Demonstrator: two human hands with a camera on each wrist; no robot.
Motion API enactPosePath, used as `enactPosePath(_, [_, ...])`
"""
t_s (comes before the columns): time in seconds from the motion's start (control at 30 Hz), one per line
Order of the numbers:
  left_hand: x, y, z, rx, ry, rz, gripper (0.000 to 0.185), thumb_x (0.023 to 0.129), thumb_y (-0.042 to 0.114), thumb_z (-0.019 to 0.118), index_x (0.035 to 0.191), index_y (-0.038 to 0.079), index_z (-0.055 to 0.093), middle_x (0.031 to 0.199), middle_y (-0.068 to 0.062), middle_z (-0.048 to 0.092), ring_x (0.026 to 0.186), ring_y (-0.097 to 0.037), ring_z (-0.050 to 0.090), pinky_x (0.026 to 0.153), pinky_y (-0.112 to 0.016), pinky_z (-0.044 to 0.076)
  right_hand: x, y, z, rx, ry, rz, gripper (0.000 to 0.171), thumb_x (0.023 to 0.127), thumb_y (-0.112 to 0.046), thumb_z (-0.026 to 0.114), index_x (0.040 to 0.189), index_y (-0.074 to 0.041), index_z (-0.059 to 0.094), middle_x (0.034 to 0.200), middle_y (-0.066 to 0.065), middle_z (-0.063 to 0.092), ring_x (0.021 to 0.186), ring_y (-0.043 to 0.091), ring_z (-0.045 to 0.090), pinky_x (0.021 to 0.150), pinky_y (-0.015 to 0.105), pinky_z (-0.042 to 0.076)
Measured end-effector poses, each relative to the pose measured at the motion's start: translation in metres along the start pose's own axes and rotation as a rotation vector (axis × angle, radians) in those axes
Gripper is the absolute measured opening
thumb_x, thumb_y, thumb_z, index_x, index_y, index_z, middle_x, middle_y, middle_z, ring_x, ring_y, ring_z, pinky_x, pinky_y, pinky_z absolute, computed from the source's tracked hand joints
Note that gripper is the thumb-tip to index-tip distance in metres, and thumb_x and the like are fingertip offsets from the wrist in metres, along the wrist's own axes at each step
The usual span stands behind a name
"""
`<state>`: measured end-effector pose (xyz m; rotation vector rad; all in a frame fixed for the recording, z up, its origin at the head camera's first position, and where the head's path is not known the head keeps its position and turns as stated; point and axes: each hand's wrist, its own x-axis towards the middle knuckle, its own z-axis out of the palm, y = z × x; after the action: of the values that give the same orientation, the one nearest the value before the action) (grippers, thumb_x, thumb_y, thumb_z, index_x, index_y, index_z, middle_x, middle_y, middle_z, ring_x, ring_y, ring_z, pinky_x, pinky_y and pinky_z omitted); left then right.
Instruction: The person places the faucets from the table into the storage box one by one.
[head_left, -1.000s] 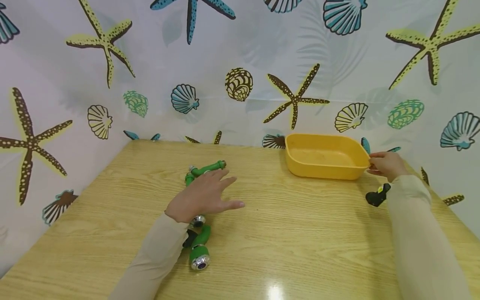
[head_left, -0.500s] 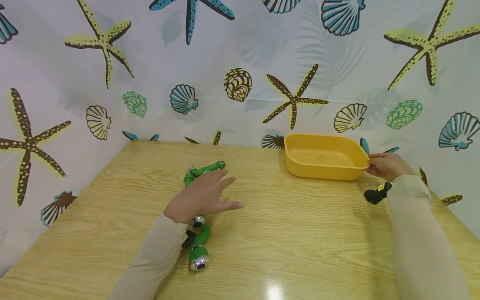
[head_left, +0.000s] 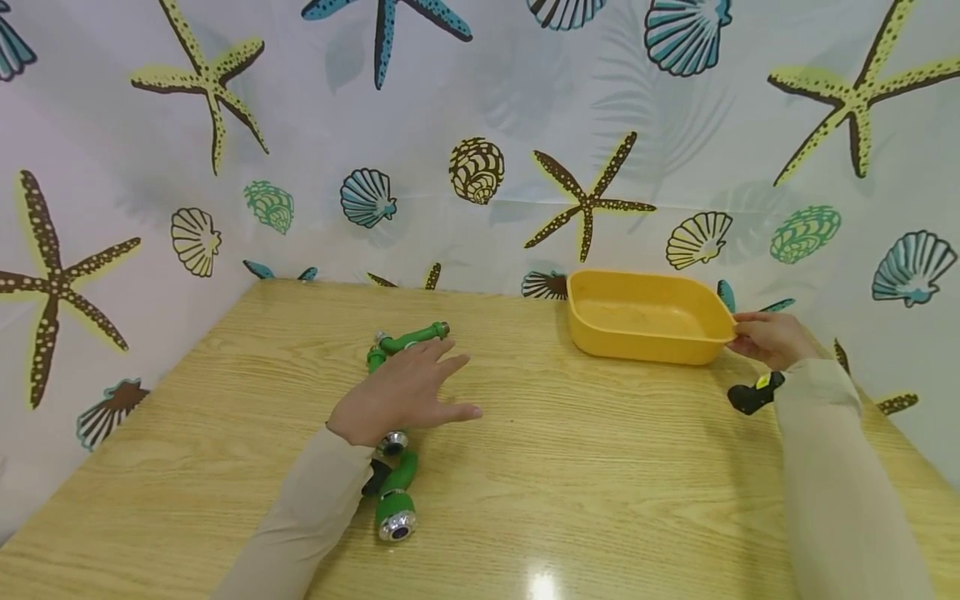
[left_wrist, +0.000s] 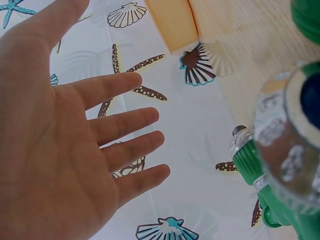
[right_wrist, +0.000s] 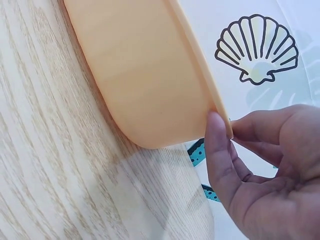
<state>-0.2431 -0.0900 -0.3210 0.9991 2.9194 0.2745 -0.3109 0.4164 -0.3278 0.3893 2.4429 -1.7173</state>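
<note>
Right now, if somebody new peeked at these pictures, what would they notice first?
Probably the yellow tub at the back right of the wooden table, with the right hand pinching its rim. Then the green hose nozzles at the left, under the open left hand, and the starfish-and-shell curtain behind.

wooden table (head_left: 600,483), seashell-print backdrop (head_left: 480,167), small black object (head_left: 750,393)

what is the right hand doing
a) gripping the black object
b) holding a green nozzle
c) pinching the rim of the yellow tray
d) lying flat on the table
c: the right hand pinches the rim of the yellow tray at its corner, thumb against the edge.
</note>
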Motion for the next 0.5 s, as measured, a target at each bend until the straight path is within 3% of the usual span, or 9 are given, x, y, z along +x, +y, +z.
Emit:
enactPosePath(0.23, [0.0019,0.0007,-0.0033,0.007,0.013,0.010,0.080,0.090,0.060,0.056,0.146,0.005,0.043,0.150,-0.023,0.032,0.138,-0.040,0.030,0.108,-0.053,0.028,-0.0014,-0.0028,-0.0047,0.030,-0.056,0.009,0.054,0.103,-0.005,0.033,0.147,0.015,0.009,0.078,-0.009,0.059,0.071,0.004,0.064,0.075,0.022,0.053])
enactPosePath(0.5, [-0.0007,0.0031,-0.0030,-0.021,0.007,-0.010,0.079,0.090,0.060,0.057,0.145,0.006,0.044,0.151,-0.021,0.033,0.137,-0.039,0.030,0.109,-0.052,0.027,-0.0033,0.0017,-0.0051,0.053,-0.146,-0.035,0.044,0.102,-0.001,0.036,0.139,0.019,0.024,0.083,-0.006,0.062,0.074,0.007,0.065,0.075,0.024,0.054])
